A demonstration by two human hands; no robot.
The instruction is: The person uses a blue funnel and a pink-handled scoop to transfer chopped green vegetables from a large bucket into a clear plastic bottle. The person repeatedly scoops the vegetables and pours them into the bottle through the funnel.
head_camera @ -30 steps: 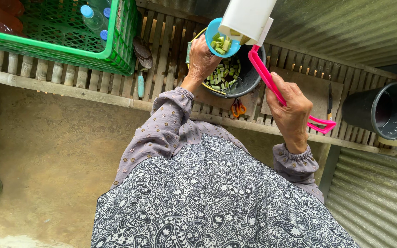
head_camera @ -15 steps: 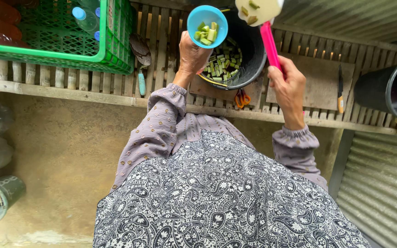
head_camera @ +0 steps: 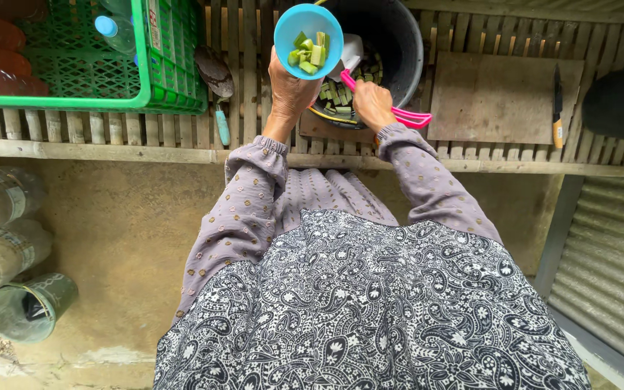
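Left grip [head_camera: 292, 90] clasps the cup [head_camera: 308, 30] from below; right grip [head_camera: 372, 102] is closed on the scoop [head_camera: 391, 110], its handle running right, head in the bucket [head_camera: 399, 43] just right of the cup.

This is a rough outdoor or lean-to kitchen at a simple rural home. The bench [head_camera: 110, 137] is built of bare wooden slats, with corrugated metal sheeting [head_camera: 608, 260] beside it and a bare earth or concrete floor [head_camera: 117, 238] below. A worn wooden cutting board [head_camera: 500, 97] with a knife [head_camera: 557, 105], a dark pot of chopped green vegetables [head_camera: 391, 43], a green plastic crate of bottles [head_camera: 74, 65] and plastic bottles on the floor [head_camera: 1, 224] show food preparation.
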